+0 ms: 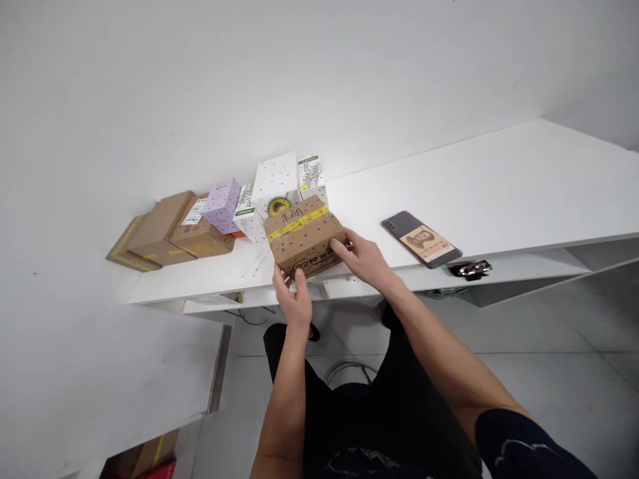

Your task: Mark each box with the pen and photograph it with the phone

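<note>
A small brown cardboard box [304,243] is held between both hands, tilted above the front part of the white shelf top [499,186]. Yellow tape runs across its upper face, next to handwritten characters, and dark print marks the side towards me. My left hand [293,296] grips the lower left corner, thumb on the near side. My right hand [363,258] closes on the right end, its thumb on the near edge; its other fingers are partly hidden behind the box. Just behind stand white printed boxes [276,176], one with an avocado picture.
Along the wall to the left are a purple box [222,203], a labelled brown box [202,236], and further brown cartons [162,226]. A phone [422,238] lies on the right. Beside it, a black-and-metal object [470,269] sits at the front edge.
</note>
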A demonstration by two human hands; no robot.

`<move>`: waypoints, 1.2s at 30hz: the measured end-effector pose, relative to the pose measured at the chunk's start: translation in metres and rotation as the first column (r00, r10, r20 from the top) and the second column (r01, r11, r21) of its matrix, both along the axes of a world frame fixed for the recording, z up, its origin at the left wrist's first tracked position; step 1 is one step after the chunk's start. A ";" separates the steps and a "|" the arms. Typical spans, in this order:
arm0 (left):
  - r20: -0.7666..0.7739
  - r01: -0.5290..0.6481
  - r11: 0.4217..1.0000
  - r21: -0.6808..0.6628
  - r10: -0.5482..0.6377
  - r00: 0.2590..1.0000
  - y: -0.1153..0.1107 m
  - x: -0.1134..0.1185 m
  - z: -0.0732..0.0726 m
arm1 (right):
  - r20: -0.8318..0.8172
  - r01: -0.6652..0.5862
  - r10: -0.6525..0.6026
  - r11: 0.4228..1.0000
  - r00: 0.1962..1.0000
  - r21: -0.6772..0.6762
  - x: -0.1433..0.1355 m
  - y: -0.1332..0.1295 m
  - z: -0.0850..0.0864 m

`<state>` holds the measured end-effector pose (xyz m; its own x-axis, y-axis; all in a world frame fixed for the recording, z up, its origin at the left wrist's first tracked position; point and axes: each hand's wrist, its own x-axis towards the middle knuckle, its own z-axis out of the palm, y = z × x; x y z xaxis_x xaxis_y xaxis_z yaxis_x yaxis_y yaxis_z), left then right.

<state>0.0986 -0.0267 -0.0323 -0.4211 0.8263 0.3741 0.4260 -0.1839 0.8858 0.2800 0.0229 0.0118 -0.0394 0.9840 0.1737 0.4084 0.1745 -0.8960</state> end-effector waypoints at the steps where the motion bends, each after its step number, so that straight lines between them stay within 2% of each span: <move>1: 0.009 0.010 1.000 0.019 -0.010 1.000 -0.002 0.002 0.004 | -0.043 -0.010 0.011 0.999 0.999 0.040 0.000 -0.002 0.003; 3: -0.009 0.062 0.994 0.088 -0.061 0.998 -0.002 0.009 0.014 | -0.120 -0.014 0.029 0.992 0.992 0.124 0.009 -0.005 0.006; 6: -0.051 0.261 0.955 0.142 -0.256 0.965 0.015 0.026 0.028 | -0.160 0.094 -0.061 0.973 0.985 0.211 0.039 -0.001 0.008; 9: -0.102 0.455 0.885 0.095 -0.446 0.889 0.054 0.053 0.037 | -0.174 0.267 -0.227 0.930 0.958 0.254 0.077 0.017 0.006; 12: -0.154 0.568 0.823 -0.025 -0.564 0.811 0.104 0.087 0.043 | -0.177 0.400 -0.363 0.875 0.915 0.272 0.116 0.046 -0.002; 16: -0.107 0.709 0.682 -0.180 -0.730 0.675 0.160 0.129 0.040 | -0.127 0.527 -0.512 0.812 0.849 0.252 0.160 0.092 -0.024; 18: -0.085 0.748 0.621 -0.232 -0.779 0.621 0.172 0.139 0.032 | -0.081 0.558 -0.555 0.804 0.828 0.205 0.174 0.110 -0.037; 19: -0.092 0.754 0.611 -0.241 -0.788 0.608 0.172 0.140 0.027 | -0.056 0.569 -0.568 0.805 0.821 0.170 0.177 0.117 -0.043; 21: -0.147 0.749 0.624 -0.225 -0.781 0.607 0.164 0.131 0.015 | -0.022 0.608 -0.609 0.787 0.793 0.103 0.178 0.124 -0.050; 23: -0.230 0.722 0.670 -0.174 -0.740 0.632 0.146 0.111 0.002 | -0.009 0.676 -0.679 0.730 0.734 0.098 0.170 0.125 -0.051; 25: -0.302 0.654 0.747 -0.123 -0.655 0.692 0.125 0.083 -0.010 | 0.013 0.715 -0.726 0.680 0.687 0.160 0.157 0.123 -0.048; 26: -0.330 0.599 0.794 -0.098 -0.594 0.734 0.115 0.067 -0.016 | 0.029 0.709 -0.726 0.679 0.687 0.190 0.149 0.123 -0.046; 28: -0.376 0.488 0.871 -0.054 -0.471 0.798 0.101 0.035 -0.026 | 0.083 0.650 -0.675 0.731 0.733 0.207 0.135 0.127 -0.043; 31: -0.424 0.358 0.934 -0.020 -0.332 0.843 0.092 -0.004 -0.039 | 0.168 0.563 -0.581 0.814 0.796 0.145 0.120 0.140 -0.043; 33: -0.434 0.297 0.955 -0.007 -0.270 0.859 0.091 -0.020 -0.046 | 0.208 0.561 -0.568 0.822 0.796 0.098 0.113 0.149 -0.044; 36: -0.436 0.231 0.973 -0.002 -0.208 0.875 0.093 -0.026 -0.053 | 0.253 0.554 -0.554 0.829 0.793 0.076 0.097 0.154 -0.036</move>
<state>0.0726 0.0661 -0.0852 -0.0190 0.8549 0.5184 0.7070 -0.3552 0.6116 0.3767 0.1771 -0.0246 0.4702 0.8513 0.2328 0.6465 -0.1526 -0.7475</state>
